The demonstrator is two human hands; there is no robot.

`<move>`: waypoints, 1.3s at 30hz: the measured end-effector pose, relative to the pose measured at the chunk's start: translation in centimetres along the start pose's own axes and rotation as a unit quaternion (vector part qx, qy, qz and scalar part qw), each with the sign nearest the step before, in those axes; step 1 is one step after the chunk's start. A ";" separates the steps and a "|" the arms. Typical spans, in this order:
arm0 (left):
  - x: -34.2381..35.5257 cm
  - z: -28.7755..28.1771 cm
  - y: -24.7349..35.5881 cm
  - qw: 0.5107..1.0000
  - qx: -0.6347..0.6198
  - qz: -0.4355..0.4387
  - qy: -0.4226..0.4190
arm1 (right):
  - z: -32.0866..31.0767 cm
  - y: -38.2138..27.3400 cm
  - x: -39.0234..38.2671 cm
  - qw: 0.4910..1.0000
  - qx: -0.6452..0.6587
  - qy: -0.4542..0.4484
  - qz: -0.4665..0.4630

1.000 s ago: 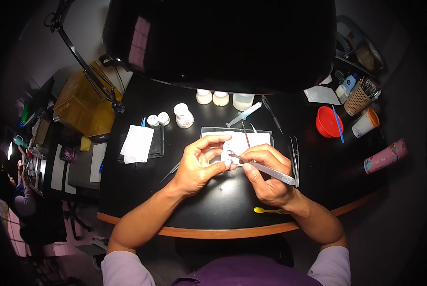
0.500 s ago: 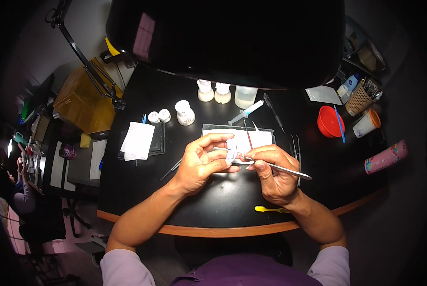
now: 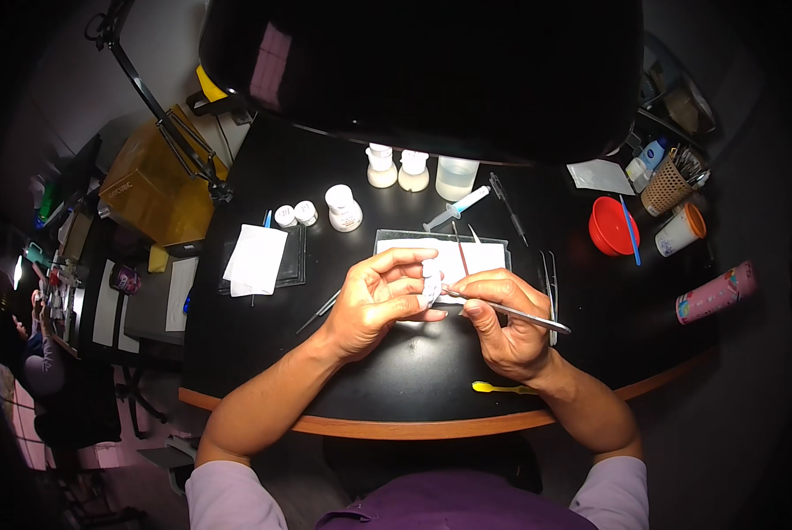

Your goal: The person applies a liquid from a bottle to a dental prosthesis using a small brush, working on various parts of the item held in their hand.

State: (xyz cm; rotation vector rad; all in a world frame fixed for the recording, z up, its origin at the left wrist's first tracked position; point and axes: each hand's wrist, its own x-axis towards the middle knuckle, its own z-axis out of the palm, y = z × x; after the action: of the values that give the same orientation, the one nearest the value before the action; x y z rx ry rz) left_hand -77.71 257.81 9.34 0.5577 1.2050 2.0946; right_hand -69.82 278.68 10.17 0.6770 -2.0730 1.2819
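Note:
Between the fingers and thumb of my left hand (image 3: 378,296) is a small white dental model (image 3: 431,283) with a bumpy edge, partly covered by the fingertips. My right hand (image 3: 508,320) pinches a slim metal dental carver (image 3: 528,318) like a pen. The carver's tip meets the right side of the model or lies very close to it; I cannot tell which. Beneath both hands lies white paper (image 3: 488,257) on a dark-framed tray (image 3: 396,235), with a thin reddish-brown brush (image 3: 461,252) on it.
White jars (image 3: 344,210), a syringe (image 3: 456,209) and a clear cup (image 3: 457,179) stand or lie beyond my hands. At right are tweezers (image 3: 551,278), a red bowl (image 3: 610,225) and a pink bottle (image 3: 716,291). A yellow toothbrush (image 3: 500,387) lies near the front edge. A black hood (image 3: 422,79) overhangs the desk.
The carver's handle end has shifted slightly left and its tip has moved a little against the model. The model has turned slightly in my left hand.

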 end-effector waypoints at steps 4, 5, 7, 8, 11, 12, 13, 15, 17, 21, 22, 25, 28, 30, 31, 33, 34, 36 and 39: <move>0.0 0.0 0.1 0.999 -0.021 -0.024 0.004 | -0.1 -0.2 0.1 1.000 -0.029 0.006 -0.010; 0.1 0.1 0.1 0.999 -0.029 -0.033 0.006 | 0.0 -0.3 0.1 0.999 -0.036 0.011 -0.010; 0.1 -0.1 0.1 0.998 -0.041 -0.044 0.009 | 0.0 -0.4 0.2 0.999 -0.039 0.013 -0.011; 0.1 -0.2 0.0 0.998 -0.046 -0.050 0.010 | 0.1 -0.5 0.2 0.999 -0.036 0.010 -0.011; 0.1 -0.3 0.1 0.995 -0.068 -0.068 0.014 | 0.0 -0.7 0.3 0.999 -0.032 0.014 -0.016; 0.1 -0.3 0.2 0.995 -0.070 -0.071 0.011 | -0.1 -0.8 0.4 0.999 -0.028 0.018 -0.017; 0.1 -0.3 0.2 0.995 -0.072 -0.074 0.008 | -0.1 -0.8 0.3 0.999 -0.025 0.021 -0.018; 0.2 -0.3 0.2 0.994 -0.073 -0.076 0.001 | -0.1 -0.8 0.2 0.999 -0.018 0.031 -0.017; 0.1 -0.2 0.3 0.995 -0.070 -0.073 -0.007 | -0.2 -0.7 0.2 0.999 -0.012 0.037 -0.016; 0.0 0.0 0.1 0.998 -0.042 -0.038 -0.002 | -0.1 -0.8 0.3 0.999 -0.015 0.035 -0.015; -0.1 -0.1 -0.1 0.999 -0.043 -0.032 -0.002 | 0.0 -0.7 0.2 0.999 -0.014 0.034 -0.011; -0.1 -0.2 -0.2 0.999 -0.035 -0.025 -0.007 | 0.4 -0.6 -0.1 0.999 0.009 0.047 0.014; -0.1 0.1 0.1 0.999 -0.029 -0.028 -0.004 | 0.5 -0.6 -0.3 0.997 0.030 0.052 0.042; -0.1 0.1 0.1 0.999 -0.029 -0.031 -0.001 | 0.4 -0.7 -0.3 0.997 0.041 0.039 0.055; -0.2 0.0 0.1 0.999 -0.030 -0.033 0.000 | 0.3 -0.9 -0.3 0.997 0.047 0.027 0.060; -0.2 0.0 0.0 0.999 -0.028 -0.035 0.001 | 0.2 -0.9 -0.3 0.997 0.050 0.013 0.062; -0.2 0.0 0.0 0.999 -0.025 -0.037 0.001 | 0.2 -0.7 -0.4 0.997 0.047 0.010 0.060; -0.2 0.1 0.0 0.999 -0.019 -0.039 0.003 | 0.1 -0.6 -0.5 0.997 0.046 0.007 0.061; -0.2 0.2 -0.1 0.999 -0.010 -0.040 0.004 | 0.1 -0.6 -0.6 0.996 0.050 0.005 0.068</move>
State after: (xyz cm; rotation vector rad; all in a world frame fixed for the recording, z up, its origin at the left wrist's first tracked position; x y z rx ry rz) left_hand -77.44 257.76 9.36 0.4848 1.1896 2.0401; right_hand -69.01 278.41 10.03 0.5803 -2.0876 1.4696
